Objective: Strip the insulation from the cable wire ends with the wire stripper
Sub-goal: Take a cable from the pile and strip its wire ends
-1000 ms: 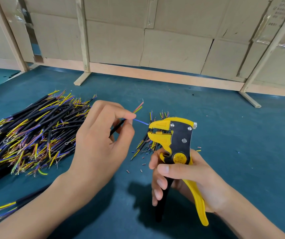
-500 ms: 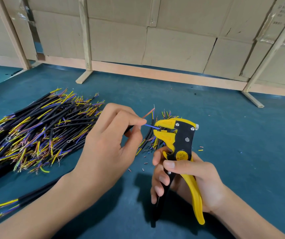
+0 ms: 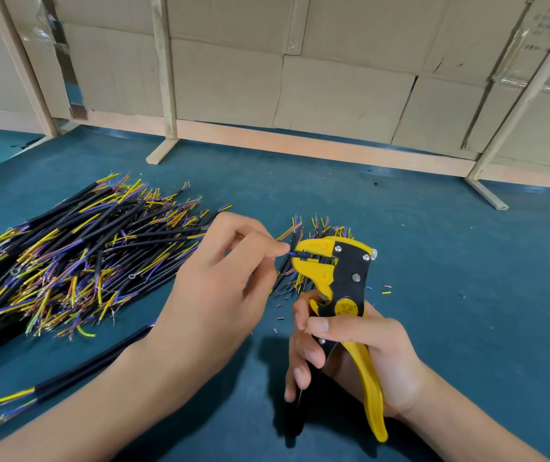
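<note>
Between the two hands, above the blue bench (image 3: 433, 261): one blue wire end (image 3: 291, 253), fed from the left into the yellow mouth of the wire stripper (image 3: 340, 271). Left hand (image 3: 220, 295): thumb and forefinger pinched on the cable right at the wire end, fingertips just beside the stripper's mouth; the cable's black sheath is mostly hidden behind this hand, and its other cores, one reddish, fan out above the fingertips. Right hand (image 3: 360, 348): wrapped round the stripper's handles, thumb laid across the front, yellow handle (image 3: 371, 395) running down past the palm; the handles look only partly squeezed. Risks, as judged: a squeeze with the wire seated too shallow would leave insulation on, while one seated too deep or askew could nick or cut the strands; a loose pinch would let the cable slide with the pull; the left fingertips sit close enough to the mouth to be caught; a neighbouring core could stray in alongside the blue one. Left of the left hand: a large pile of cables (image 3: 67, 261), black sheaths with yellow, blue and reddish cores. Behind the stripper: a smaller cluster of cables (image 3: 320, 228). Round the right hand: scattered insulation offcuts (image 3: 387, 292). Containers: no tray or bin in view; cardboard boxes (image 3: 333, 95) stacked beyond the bench, contents not visible.
</note>
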A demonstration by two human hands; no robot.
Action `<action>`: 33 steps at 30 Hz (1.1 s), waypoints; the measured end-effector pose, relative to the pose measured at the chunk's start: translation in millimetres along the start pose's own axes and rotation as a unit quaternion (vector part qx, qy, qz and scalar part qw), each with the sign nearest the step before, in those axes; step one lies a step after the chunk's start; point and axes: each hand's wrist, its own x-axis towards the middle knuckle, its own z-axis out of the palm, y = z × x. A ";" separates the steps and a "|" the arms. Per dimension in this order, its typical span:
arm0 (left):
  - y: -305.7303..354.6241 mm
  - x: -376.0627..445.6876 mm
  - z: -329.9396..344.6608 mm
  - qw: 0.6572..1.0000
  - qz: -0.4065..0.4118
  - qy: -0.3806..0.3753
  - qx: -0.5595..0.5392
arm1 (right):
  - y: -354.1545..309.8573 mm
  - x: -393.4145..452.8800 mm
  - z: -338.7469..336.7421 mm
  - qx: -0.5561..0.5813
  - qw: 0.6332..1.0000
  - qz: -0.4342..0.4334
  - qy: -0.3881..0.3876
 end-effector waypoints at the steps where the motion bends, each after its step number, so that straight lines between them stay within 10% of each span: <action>1: 0.4 -0.2 0.1 1.000 0.000 0.000 0.001 | -0.1 0.1 0.3 -0.001 1.000 -0.002 -0.001; 33: 1.1 -1.5 1.2 1.000 -0.007 -0.008 -0.015 | 2.4 1.2 20.3 -0.043 0.991 -0.010 0.127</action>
